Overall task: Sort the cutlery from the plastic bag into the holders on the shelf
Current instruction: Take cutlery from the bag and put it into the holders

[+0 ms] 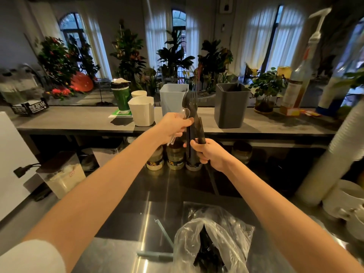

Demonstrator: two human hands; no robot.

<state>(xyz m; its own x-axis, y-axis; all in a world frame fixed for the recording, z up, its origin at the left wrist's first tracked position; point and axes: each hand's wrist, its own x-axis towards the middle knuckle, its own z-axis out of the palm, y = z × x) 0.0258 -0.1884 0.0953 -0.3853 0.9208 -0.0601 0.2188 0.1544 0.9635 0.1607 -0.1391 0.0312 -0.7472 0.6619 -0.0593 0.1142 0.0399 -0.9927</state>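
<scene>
Shelf carries three holders, well apart: white holder, blue holder, grey holder. Left hand curls round clear spoons; right hand grips black cutlery before the blue holder. One plastic bag lies nearest, lower right.

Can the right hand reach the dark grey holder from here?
Probably yes: the right hand, gripping black cutlery, is near the dark grey holder, whose top is open, nothing between them.
</scene>
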